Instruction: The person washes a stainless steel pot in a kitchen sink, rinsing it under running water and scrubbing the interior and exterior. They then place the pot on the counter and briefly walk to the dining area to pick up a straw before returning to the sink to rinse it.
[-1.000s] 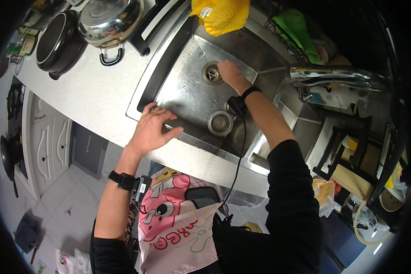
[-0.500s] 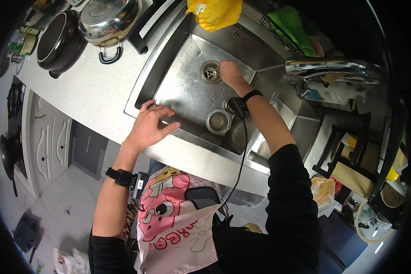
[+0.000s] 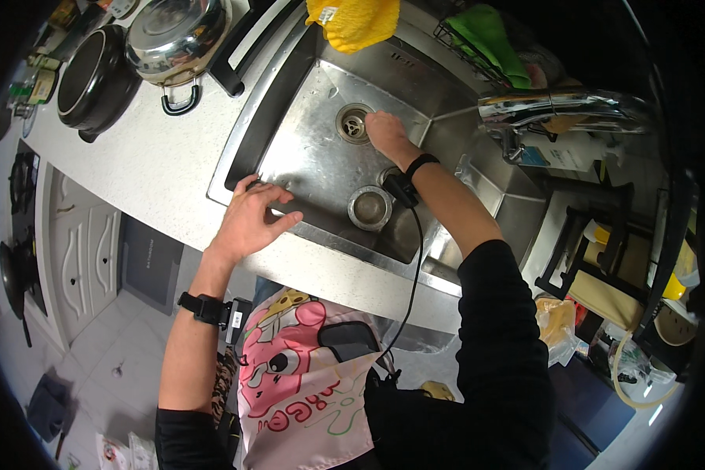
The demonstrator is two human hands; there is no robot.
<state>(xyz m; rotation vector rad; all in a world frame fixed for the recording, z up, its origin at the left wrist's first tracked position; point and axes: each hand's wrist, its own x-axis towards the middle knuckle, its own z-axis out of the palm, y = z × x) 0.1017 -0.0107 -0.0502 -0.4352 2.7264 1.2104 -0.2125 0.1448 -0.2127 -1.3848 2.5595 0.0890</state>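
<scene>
My right hand (image 3: 389, 136) is down in the steel sink (image 3: 305, 121), at the right rim of the round drain (image 3: 354, 124). Its fingers are curled closed, and whatever they pinch, if anything, is hidden behind the knuckles. A round metal strainer basket (image 3: 370, 208) stands on the sink floor nearer to me, below my right wrist. On the sink's front left edge, my left hand (image 3: 252, 218) rests with its fingers apart and nothing in them. A yellow cloth (image 3: 354, 23) hangs over the far edge of the sink.
The chrome faucet (image 3: 560, 110) reaches in from the right, with a green cloth (image 3: 489, 47) in a rack behind it. A lidded steel pot (image 3: 172, 39) and a black pot (image 3: 98, 78) stand on the left counter. A black cable (image 3: 420, 266) hangs from my right wrist.
The whole view has shifted slightly, so the sink and counter appear a little further left. Both hands keep nearly the same places, the right one still at the drain.
</scene>
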